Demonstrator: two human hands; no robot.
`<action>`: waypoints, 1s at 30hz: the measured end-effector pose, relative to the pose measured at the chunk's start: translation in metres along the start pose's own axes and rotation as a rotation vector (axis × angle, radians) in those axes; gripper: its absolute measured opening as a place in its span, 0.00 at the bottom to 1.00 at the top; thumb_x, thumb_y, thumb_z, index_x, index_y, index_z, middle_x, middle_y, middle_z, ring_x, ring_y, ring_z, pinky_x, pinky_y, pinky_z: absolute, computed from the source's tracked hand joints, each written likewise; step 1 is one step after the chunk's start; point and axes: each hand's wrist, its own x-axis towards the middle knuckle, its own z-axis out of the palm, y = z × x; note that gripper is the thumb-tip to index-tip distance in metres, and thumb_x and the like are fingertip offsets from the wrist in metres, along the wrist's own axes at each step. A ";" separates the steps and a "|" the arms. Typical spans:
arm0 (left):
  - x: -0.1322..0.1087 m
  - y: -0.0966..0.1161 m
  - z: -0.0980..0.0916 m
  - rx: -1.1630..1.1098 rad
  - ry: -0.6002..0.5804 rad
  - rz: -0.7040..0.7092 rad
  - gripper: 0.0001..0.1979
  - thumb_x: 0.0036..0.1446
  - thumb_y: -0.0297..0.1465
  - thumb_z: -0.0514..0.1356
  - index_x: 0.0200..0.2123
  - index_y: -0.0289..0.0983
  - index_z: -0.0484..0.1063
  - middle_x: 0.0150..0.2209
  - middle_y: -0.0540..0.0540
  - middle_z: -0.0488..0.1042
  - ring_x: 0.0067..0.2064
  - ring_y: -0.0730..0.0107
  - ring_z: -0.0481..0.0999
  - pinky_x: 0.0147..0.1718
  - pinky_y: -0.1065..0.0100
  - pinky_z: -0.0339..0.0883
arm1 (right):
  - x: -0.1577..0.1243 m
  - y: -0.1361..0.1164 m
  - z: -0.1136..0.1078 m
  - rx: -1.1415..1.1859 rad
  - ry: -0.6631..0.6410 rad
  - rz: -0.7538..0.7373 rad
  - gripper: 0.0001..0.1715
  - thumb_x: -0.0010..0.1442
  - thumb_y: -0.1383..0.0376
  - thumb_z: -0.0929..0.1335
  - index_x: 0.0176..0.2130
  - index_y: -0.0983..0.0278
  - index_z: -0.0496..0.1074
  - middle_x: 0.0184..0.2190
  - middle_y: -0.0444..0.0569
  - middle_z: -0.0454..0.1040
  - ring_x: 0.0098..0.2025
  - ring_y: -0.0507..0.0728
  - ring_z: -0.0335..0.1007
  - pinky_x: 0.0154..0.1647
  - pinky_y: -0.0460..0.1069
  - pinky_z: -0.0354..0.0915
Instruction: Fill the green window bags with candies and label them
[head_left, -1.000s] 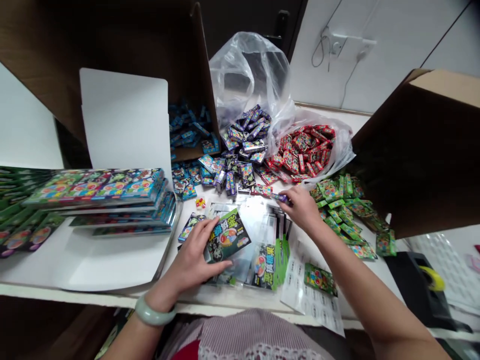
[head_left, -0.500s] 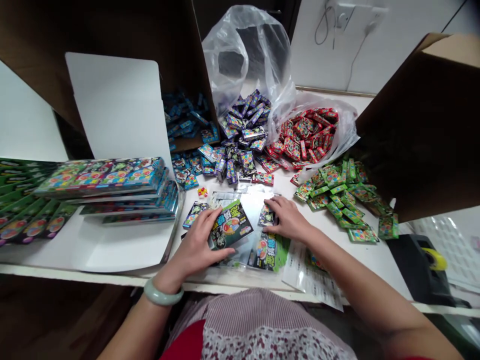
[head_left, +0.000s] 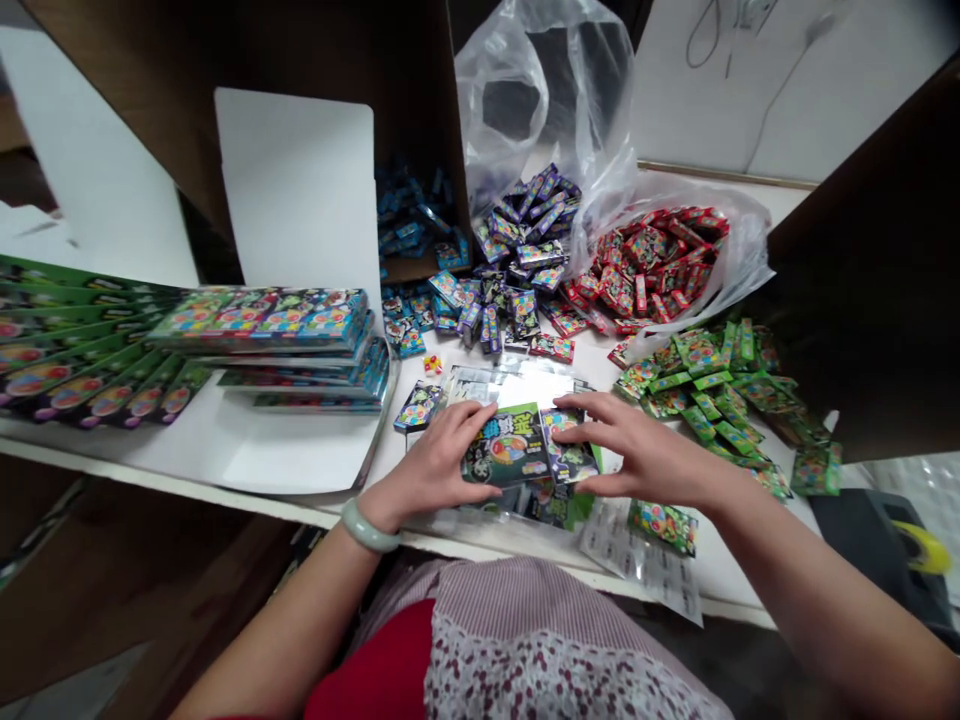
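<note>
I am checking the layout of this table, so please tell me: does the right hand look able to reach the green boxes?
Probably yes: the green boxes lie close to the right hand, toward its right, and nothing visible blocks the way. But that hand seems occupied by a small box.

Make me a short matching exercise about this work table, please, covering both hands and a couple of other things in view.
Column one
1. Left hand
2. Right hand
3. Bangle
4. Red boxes

Column two
A. Mostly inside a clear plastic bag
B. Touching a small dark box
C. Pale green, around a wrist
D. Holding a flat dark pack with a green top edge

Right pairs: 1-D, 2-B, 3-C, 4-A
</note>
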 end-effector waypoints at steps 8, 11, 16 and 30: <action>-0.003 0.004 0.001 -0.095 -0.066 -0.001 0.50 0.44 0.43 0.71 0.65 0.39 0.51 0.59 0.36 0.59 0.60 0.46 0.61 0.59 0.47 0.60 | 0.018 0.003 -0.006 -0.032 -0.082 -0.023 0.28 0.54 0.55 0.74 0.53 0.58 0.69 0.58 0.56 0.65 0.58 0.64 0.63 0.56 0.61 0.64; 0.001 0.006 0.004 -0.113 -0.021 -0.014 0.50 0.44 0.43 0.71 0.66 0.40 0.49 0.58 0.36 0.59 0.60 0.46 0.61 0.58 0.47 0.60 | 0.023 0.004 0.002 0.058 -0.028 0.011 0.41 0.49 0.47 0.74 0.57 0.58 0.63 0.61 0.58 0.61 0.61 0.65 0.61 0.58 0.61 0.63; 0.000 0.007 0.002 -0.070 0.102 -0.088 0.50 0.44 0.43 0.70 0.65 0.41 0.49 0.57 0.37 0.60 0.59 0.46 0.62 0.58 0.45 0.60 | 0.022 -0.003 0.024 0.043 0.255 0.127 0.31 0.59 0.52 0.69 0.57 0.58 0.60 0.58 0.58 0.66 0.63 0.66 0.57 0.63 0.66 0.56; -0.037 -0.001 -0.020 -0.261 0.174 -0.179 0.54 0.41 0.53 0.68 0.67 0.42 0.48 0.62 0.36 0.56 0.64 0.41 0.57 0.62 0.44 0.54 | 0.195 0.032 0.025 -0.139 0.234 0.326 0.16 0.65 0.60 0.63 0.49 0.62 0.73 0.49 0.53 0.77 0.53 0.59 0.69 0.55 0.53 0.60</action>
